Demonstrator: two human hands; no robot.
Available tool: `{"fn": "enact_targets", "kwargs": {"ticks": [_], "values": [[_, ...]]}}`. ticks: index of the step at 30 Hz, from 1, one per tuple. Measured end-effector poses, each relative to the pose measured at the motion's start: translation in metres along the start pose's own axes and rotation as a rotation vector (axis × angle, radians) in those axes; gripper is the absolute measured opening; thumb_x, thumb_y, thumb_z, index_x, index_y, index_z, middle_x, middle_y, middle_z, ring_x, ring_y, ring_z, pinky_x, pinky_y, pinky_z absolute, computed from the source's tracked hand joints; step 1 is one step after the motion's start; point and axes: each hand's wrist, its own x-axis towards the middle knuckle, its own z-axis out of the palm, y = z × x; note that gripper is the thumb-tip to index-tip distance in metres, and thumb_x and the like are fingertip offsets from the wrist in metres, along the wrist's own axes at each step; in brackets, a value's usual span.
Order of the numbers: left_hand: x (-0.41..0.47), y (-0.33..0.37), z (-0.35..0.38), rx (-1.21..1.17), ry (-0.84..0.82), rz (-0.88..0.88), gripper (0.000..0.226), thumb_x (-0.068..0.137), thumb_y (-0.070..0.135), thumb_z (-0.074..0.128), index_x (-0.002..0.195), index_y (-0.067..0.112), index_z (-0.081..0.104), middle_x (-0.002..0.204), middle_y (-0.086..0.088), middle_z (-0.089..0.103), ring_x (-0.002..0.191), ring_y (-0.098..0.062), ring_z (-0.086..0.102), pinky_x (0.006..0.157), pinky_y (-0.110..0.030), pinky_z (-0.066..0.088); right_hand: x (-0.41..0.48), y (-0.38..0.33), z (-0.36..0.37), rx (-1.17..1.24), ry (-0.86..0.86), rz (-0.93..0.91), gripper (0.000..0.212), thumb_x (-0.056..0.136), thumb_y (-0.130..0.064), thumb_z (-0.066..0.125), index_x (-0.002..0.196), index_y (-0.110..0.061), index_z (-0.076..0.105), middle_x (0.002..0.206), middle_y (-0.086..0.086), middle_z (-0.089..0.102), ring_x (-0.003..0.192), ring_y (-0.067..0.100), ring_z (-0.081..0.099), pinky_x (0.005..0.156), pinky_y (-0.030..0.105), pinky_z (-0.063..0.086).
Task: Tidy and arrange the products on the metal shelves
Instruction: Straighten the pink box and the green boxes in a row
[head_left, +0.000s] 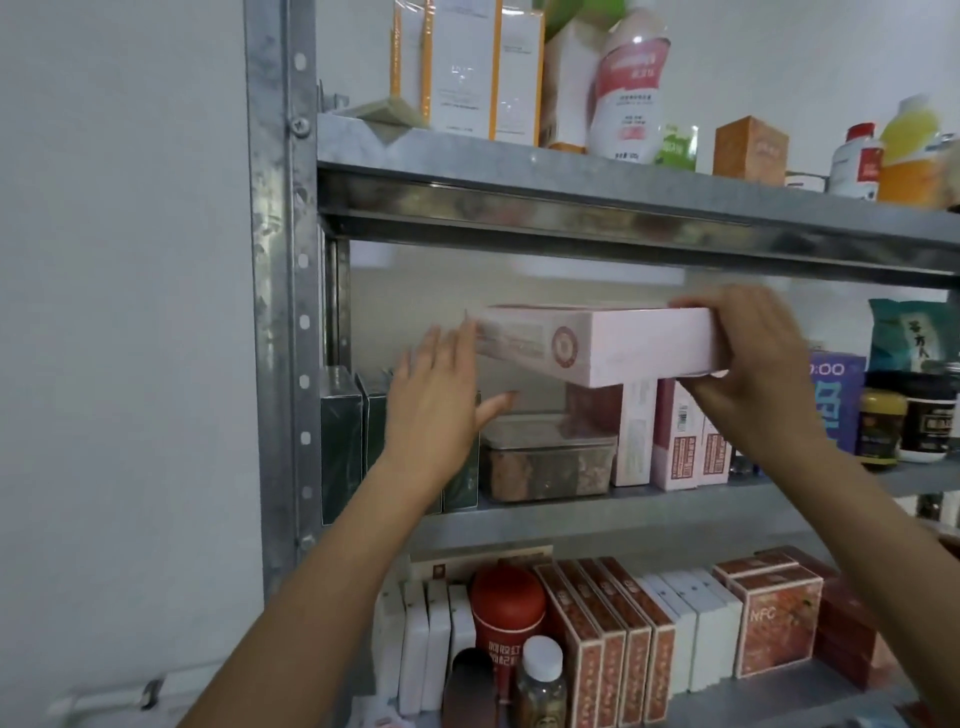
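Pink box (623, 343): held lying flat in the middle bay, under the top shelf (571, 176) and above the tub (545, 462); a round red seal on its long face; its print is too blurred to read
Right hand (753, 358): grips the right end of the pink box, fingers over the top, thumb beneath
Left hand (436, 400): flat, fingers straight and spread, holding nothing; fingertips at the left end of the pink box, contact cannot be confirmed
Upright (280, 312): galvanised post with punched holes, at the rack's left edge
Top shelf stock: white cartons (467, 67) with orange edges; pink bottle (628, 88) with unreadable label; orange carton (750, 150); yellow bottle (911, 150) at far right
Middle shelf stock: dark green cartons (340, 441) at left; the clear tub with brown contents; upright pink cartons (675, 441) bearing a barcode, just beside the tub; blue carton (836, 395) showing "0:00"; two jars (878, 426); green bag (909, 338) with large characters
Lower shelf stock: white packs (426, 639) standing in a row; red canister (506, 613) with white characters; white-capped vial (540, 686) in front; red patterned cartons (613, 649) side by side; square carton (774, 623) marked "NFC"
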Motion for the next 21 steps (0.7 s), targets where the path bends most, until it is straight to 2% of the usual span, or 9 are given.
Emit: {"fn": "enact_targets", "kwargs": {"ticks": [2,3,7,11,14,17,21], "values": [[-0.003,-0.005,0.012,0.236,-0.12,-0.061,0.081,0.089,0.071,0.031,0.14,0.008,0.037,0.137,-0.012,0.053,0.131,-0.028,0.044,0.114,-0.044,0.026,0.011,0.004,0.016,0.022,-0.04,0.051,0.047,0.073,-0.01,0.079,0.113,-0.001,0.056,0.107,0.02,0.059,0.1,0.029,0.047,0.08,0.03,0.03],[-0.005,-0.005,0.016,0.31,-0.13,-0.052,0.078,0.089,0.072,0.028,0.134,0.009,0.043,0.13,-0.01,0.058,0.124,-0.027,0.049,0.112,-0.042,0.028,0.016,0.005,0.024,0.031,-0.072,0.08,0.05,0.072,-0.006,0.082,0.114,-0.002,0.056,0.109,0.019,0.059,0.101,0.031,0.049,0.079,0.033,0.033],[-0.006,-0.005,0.021,0.356,-0.045,-0.026,0.061,0.095,0.062,0.035,0.123,0.013,0.056,0.121,-0.007,0.064,0.11,-0.025,0.058,0.099,-0.037,0.036,0.041,0.004,0.058,0.021,-0.211,0.079,0.056,0.071,-0.004,0.08,0.121,-0.004,0.055,0.117,0.016,0.051,0.104,0.035,0.051,0.078,0.043,0.046],[-0.007,-0.009,0.03,0.364,0.076,-0.011,0.043,0.089,0.056,0.052,0.096,0.017,0.069,0.092,-0.003,0.071,0.083,-0.022,0.065,0.078,-0.034,0.043,0.072,0.001,0.087,0.022,-0.261,0.081,0.057,0.074,-0.003,0.075,0.127,-0.004,0.053,0.119,0.018,0.049,0.108,0.035,0.049,0.079,0.038,0.042],[-0.005,-0.012,0.037,0.351,0.175,0.004,0.036,0.08,0.051,0.065,0.08,0.015,0.069,0.075,-0.004,0.069,0.069,-0.023,0.063,0.069,-0.032,0.044,0.097,0.01,0.106,0.091,-0.32,0.149,0.065,0.074,-0.005,0.078,0.133,-0.006,0.049,0.129,0.018,0.048,0.118,0.034,0.045,0.09,0.037,0.039],[-0.005,-0.012,0.039,0.342,0.221,0.016,0.033,0.077,0.048,0.069,0.076,0.014,0.068,0.07,-0.004,0.067,0.064,-0.023,0.062,0.066,-0.032,0.045,0.118,0.021,0.12,0.156,-0.38,0.234,0.069,0.071,-0.011,0.083,0.132,-0.004,0.05,0.128,0.019,0.049,0.118,0.033,0.046,0.089,0.031,0.037],[-0.005,-0.011,0.039,0.363,0.207,0.01,0.033,0.081,0.048,0.062,0.077,0.016,0.067,0.071,-0.003,0.067,0.065,-0.022,0.062,0.067,-0.032,0.044,0.124,0.032,0.131,0.222,-0.419,0.352,0.072,0.069,-0.011,0.085,0.132,-0.005,0.052,0.128,0.016,0.054,0.114,0.03,0.053,0.085,0.026,0.038]]}}
